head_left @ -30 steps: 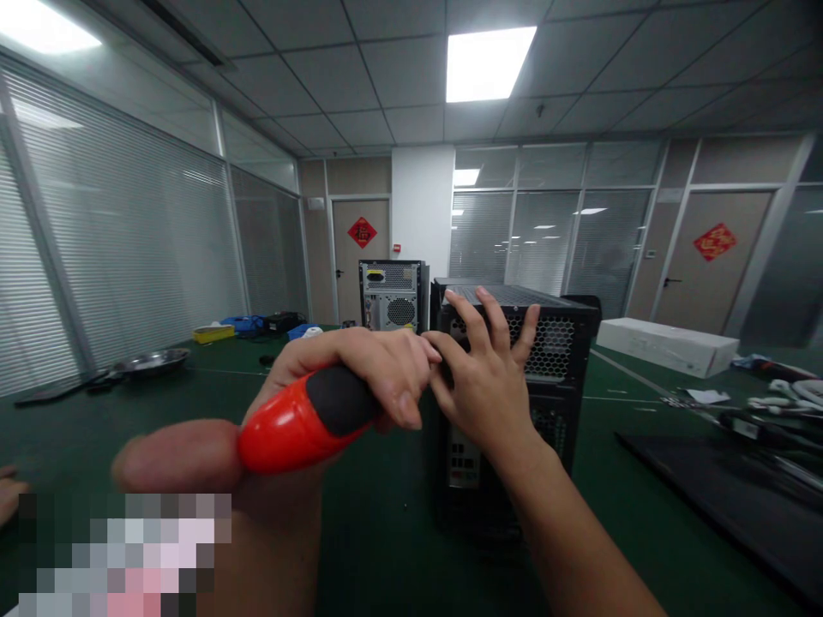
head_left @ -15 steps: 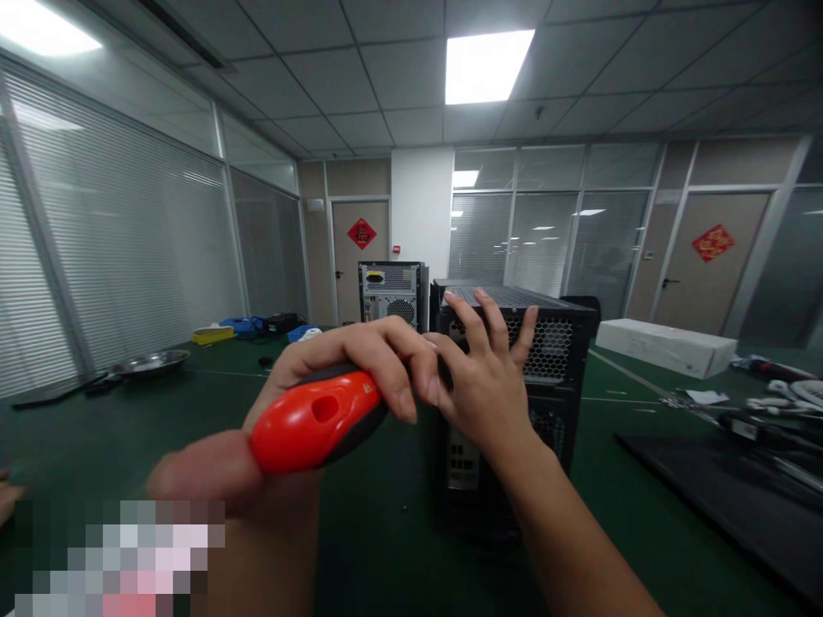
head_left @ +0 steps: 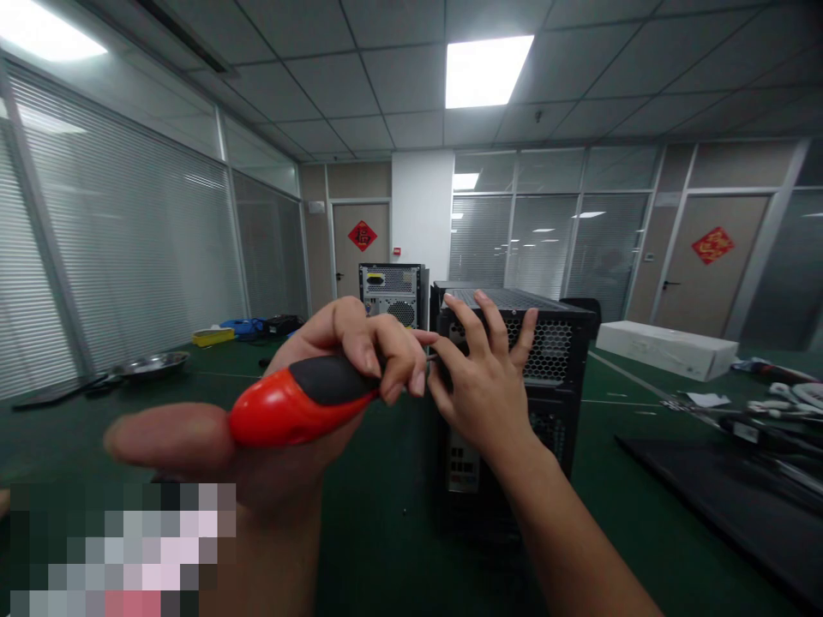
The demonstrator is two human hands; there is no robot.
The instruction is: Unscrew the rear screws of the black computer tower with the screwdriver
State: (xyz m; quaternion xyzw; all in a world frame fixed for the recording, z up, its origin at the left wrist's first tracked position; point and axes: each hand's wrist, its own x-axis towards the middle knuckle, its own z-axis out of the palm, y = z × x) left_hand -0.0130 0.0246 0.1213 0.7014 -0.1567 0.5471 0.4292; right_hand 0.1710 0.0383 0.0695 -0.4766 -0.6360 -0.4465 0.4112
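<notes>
My left hand [head_left: 340, 368] is wrapped around a screwdriver [head_left: 283, 407] with a red and black handle, its thumb at the butt end. The thin shaft points right, toward the back upper left edge of a black computer case [head_left: 553, 351]. My right hand [head_left: 485, 377] lies against that case. Three of its fingers are spread over the perforated back panel and top edge, while thumb and forefinger close about the shaft near the tip. The tip itself is hidden behind the fingers.
Behind stands a second computer case [head_left: 395, 291]. A white box [head_left: 669, 347] lies to the right, near a black panel [head_left: 713, 514] and several cables [head_left: 784, 403]. At left are a metal dish [head_left: 151, 366] and a yellow box [head_left: 213, 336]. Green covering [head_left: 379, 548] spreads across the table.
My left hand has turned the screwdriver handle, so more of its black grip shows, and its thumb has shifted left. My right hand stays at the case.
</notes>
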